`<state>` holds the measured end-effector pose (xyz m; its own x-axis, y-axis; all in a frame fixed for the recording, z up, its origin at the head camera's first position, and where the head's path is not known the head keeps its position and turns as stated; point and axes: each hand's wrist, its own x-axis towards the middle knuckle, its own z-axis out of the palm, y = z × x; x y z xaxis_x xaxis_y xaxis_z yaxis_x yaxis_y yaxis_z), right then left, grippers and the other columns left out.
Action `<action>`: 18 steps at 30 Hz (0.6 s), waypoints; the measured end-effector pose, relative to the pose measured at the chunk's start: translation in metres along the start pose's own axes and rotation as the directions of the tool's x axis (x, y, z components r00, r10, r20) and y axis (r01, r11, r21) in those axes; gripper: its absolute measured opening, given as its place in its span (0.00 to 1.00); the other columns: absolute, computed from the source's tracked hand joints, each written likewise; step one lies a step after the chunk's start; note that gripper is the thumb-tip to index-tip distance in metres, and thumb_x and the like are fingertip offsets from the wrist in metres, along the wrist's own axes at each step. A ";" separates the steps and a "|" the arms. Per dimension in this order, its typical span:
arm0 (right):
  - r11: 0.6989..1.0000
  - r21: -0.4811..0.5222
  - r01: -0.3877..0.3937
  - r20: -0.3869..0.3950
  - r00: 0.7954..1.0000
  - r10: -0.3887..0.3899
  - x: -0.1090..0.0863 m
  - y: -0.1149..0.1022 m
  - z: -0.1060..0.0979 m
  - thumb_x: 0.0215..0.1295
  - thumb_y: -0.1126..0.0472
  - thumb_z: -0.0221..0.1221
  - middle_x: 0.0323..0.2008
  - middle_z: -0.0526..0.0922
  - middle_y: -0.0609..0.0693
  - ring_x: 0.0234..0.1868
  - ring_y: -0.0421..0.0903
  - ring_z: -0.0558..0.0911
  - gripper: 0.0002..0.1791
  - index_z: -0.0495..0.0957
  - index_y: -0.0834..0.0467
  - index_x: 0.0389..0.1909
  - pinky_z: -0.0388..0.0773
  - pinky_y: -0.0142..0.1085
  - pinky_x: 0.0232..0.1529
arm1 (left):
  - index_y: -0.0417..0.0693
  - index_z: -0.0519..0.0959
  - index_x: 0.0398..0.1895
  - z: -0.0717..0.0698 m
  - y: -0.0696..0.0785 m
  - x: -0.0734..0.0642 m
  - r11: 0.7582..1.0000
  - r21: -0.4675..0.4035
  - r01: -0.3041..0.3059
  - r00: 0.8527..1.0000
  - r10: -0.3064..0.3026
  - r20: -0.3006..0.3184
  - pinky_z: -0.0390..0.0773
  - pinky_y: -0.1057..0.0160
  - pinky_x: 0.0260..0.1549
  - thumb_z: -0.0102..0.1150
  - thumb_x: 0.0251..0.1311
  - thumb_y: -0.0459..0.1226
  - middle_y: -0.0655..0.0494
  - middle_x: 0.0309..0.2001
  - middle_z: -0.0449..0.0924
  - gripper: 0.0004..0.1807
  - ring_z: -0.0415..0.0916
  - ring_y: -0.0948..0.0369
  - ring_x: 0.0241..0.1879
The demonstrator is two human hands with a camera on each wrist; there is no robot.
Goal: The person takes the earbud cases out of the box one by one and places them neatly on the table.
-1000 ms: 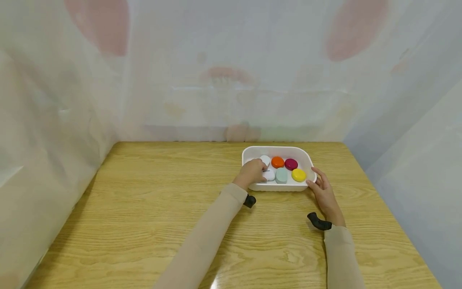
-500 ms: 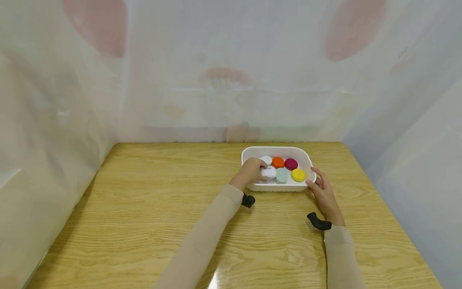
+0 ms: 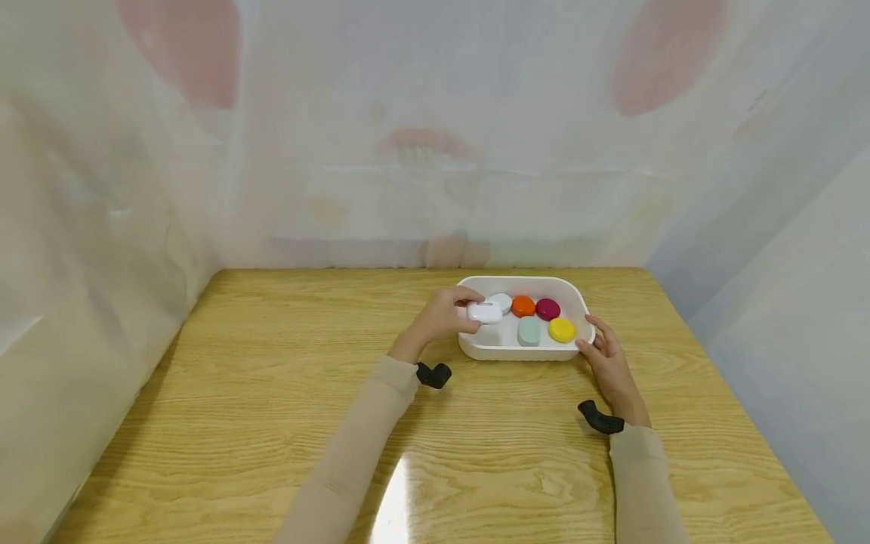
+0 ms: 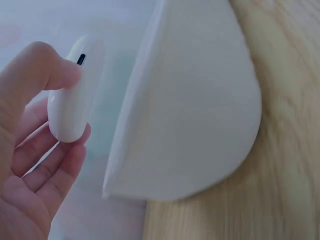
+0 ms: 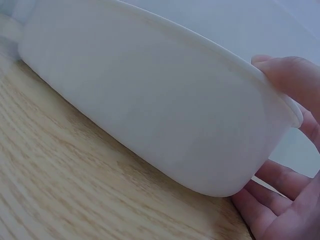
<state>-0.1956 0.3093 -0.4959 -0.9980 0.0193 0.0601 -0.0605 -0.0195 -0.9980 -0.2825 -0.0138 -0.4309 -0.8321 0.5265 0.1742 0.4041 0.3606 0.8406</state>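
My left hand (image 3: 442,315) pinches a white earbud case (image 3: 485,313) over the left end of a white plastic tray (image 3: 519,353). In the left wrist view a dark charging port shows on the glossy case (image 4: 75,95), with the thumb beside it and the fingers under it. At the tray's right end my right hand (image 3: 609,368) grips the rim, thumb over the edge and fingers along the outside. Inside the tray lie a white round case (image 3: 501,303), an orange one (image 3: 523,306), a magenta one (image 3: 547,309), a yellow one (image 3: 562,329) and a pale green rounded piece (image 3: 529,331).
The tray stands on a wood-grain table (image 3: 272,393), towards its back right. A pale patterned curtain (image 3: 435,151) hangs behind the table and along both sides. Each wrist carries a black camera mount (image 3: 601,418).
My left hand has lifted the white earbud case from the tray's front left and moved it up and left. The right hand stays on the tray's right end.
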 end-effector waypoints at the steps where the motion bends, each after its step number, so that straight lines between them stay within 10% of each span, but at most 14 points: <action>1: 1.000 0.004 0.002 0.000 1.000 -0.002 0.000 0.000 0.000 0.71 0.63 0.52 0.50 0.75 0.33 0.49 0.23 0.76 0.31 0.55 0.52 0.72 0.73 0.13 0.49 | 0.40 0.81 0.52 -0.004 -0.002 -0.003 1.000 -0.015 -0.007 1.000 0.007 -0.016 0.78 0.53 0.58 0.69 0.45 0.30 0.45 0.52 0.83 0.25 0.77 0.53 0.52; 18: 1.000 -0.002 -0.028 0.016 0.999 0.028 -0.002 -0.001 -0.002 0.71 0.58 0.54 0.56 0.70 0.38 0.52 0.25 0.74 0.35 0.52 0.51 0.75 0.74 0.15 0.50 | 0.38 0.79 0.55 -0.053 -0.046 -0.045 0.992 -0.096 0.078 0.987 -0.090 -0.129 0.75 0.47 0.62 0.70 0.49 0.28 0.39 0.58 0.78 0.25 0.75 0.43 0.59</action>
<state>-0.1938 0.3111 -0.4946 -0.9995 0.0026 0.0328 -0.0329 -0.0184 -0.9993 -0.2843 -0.0950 -0.4502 -0.9073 0.3878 0.1624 0.2996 0.3252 0.8970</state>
